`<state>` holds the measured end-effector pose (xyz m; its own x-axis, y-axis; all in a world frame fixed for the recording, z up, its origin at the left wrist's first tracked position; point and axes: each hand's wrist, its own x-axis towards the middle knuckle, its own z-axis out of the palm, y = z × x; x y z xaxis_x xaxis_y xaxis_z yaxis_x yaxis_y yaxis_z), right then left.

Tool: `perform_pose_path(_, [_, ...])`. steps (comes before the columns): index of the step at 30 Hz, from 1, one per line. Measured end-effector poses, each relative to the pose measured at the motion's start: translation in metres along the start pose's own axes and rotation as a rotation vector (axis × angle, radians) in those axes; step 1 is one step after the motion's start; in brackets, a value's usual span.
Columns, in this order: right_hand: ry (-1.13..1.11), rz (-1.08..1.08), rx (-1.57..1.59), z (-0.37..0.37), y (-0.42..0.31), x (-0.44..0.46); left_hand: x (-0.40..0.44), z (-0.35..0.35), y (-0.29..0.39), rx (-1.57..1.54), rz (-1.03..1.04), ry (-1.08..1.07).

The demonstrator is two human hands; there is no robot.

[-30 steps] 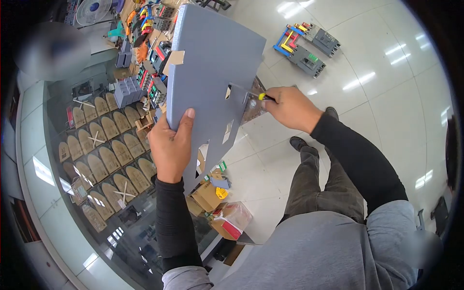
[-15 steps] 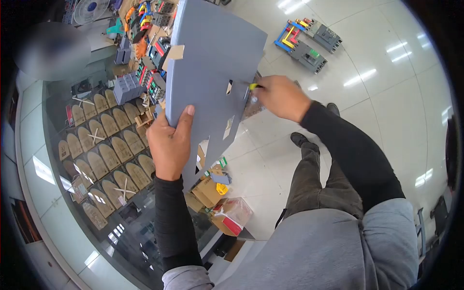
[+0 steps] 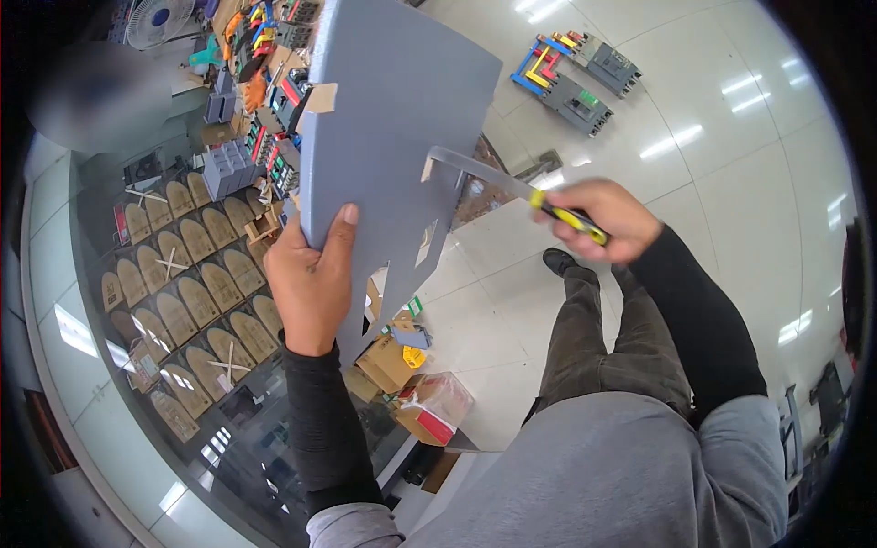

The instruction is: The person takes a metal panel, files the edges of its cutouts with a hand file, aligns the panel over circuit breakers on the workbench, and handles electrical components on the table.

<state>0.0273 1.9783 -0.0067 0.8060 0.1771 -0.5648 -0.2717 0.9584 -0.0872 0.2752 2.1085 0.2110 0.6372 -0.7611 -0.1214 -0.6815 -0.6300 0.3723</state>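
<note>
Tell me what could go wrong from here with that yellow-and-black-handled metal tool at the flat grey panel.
The flat-bladed metal tool with the yellow-and-black handle could slip at the small rectangular cutout and scratch the flat grey panel. The panel might twist under a hard push, since the bare left hand grips it at one edge. The bare right hand, closed around the handle, could knock against the panel if the tool jumps.

My head: the camera sits here, looking forward and down.
My shirt [image 3: 585, 484]: near, and looks big.
My left hand [image 3: 311, 283] and right hand [image 3: 605, 217]: near, both in view.
Fan [image 3: 160, 20]: far left.
Floor [image 3: 731, 173]: far right.
View edges: round and dark.
</note>
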Motion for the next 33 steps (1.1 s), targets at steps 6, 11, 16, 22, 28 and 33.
perform_pose_path(6, [-0.114,-0.016,0.202,0.03,-0.013,0.062,0.007,0.0,-0.001,0.005,-0.048,0.014])
perform_pose_path(11, [-0.12,0.039,0.247,0.008,0.009,0.008,0.004,0.0,-0.005,0.014,-0.025,0.008])
perform_pose_path(16, [-0.173,0.035,0.329,0.024,0.006,0.044,-0.001,0.001,0.002,0.037,-0.014,-0.011])
perform_pose_path(22, [-0.006,0.067,0.252,0.033,0.007,0.039,0.002,-0.002,-0.002,0.03,-0.053,-0.014])
perform_pose_path(28, [-0.085,-0.028,0.057,0.017,0.001,0.008,0.009,-0.001,-0.004,-0.042,-0.027,0.007])
perform_pose_path(33, [-0.09,-0.084,-0.098,0.03,-0.012,0.011,0.009,-0.001,-0.005,0.01,-0.048,-0.001])
